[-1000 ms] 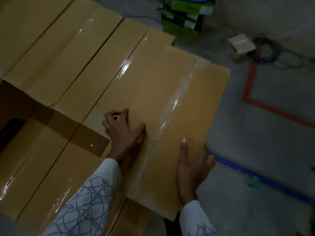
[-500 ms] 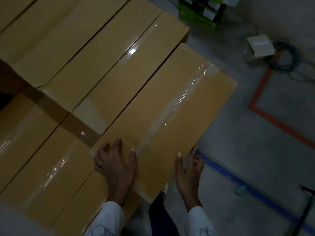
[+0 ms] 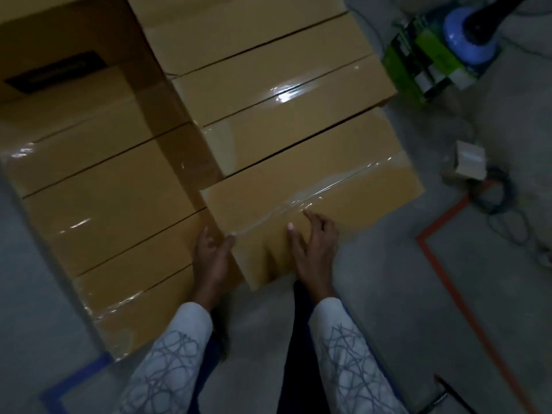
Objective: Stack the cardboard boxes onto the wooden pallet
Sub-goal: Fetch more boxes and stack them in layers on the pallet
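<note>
A long taped cardboard box (image 3: 343, 189) lies at the near right end of the upper layer of boxes (image 3: 268, 70), slightly askew and jutting toward me. My left hand (image 3: 213, 258) holds its near left corner, thumb on top and fingers down the side. My right hand (image 3: 313, 249) rests flat on the box's top near the tape seam, fingers straight. A lower layer of boxes (image 3: 113, 210) lies to the left. The pallet beneath is hidden.
A stack of green packages (image 3: 424, 64) with a blue round object (image 3: 466, 40) stands at the far right. A small white box (image 3: 470, 159) and coiled cables (image 3: 501, 198) lie on the concrete floor. Orange tape (image 3: 454, 282) and blue tape (image 3: 74, 380) mark the floor.
The view has swung so the stack runs away from me. The box has settled beside its neighbours. My left hand moved from the top to the left corner; my right hand moved onto the top.
</note>
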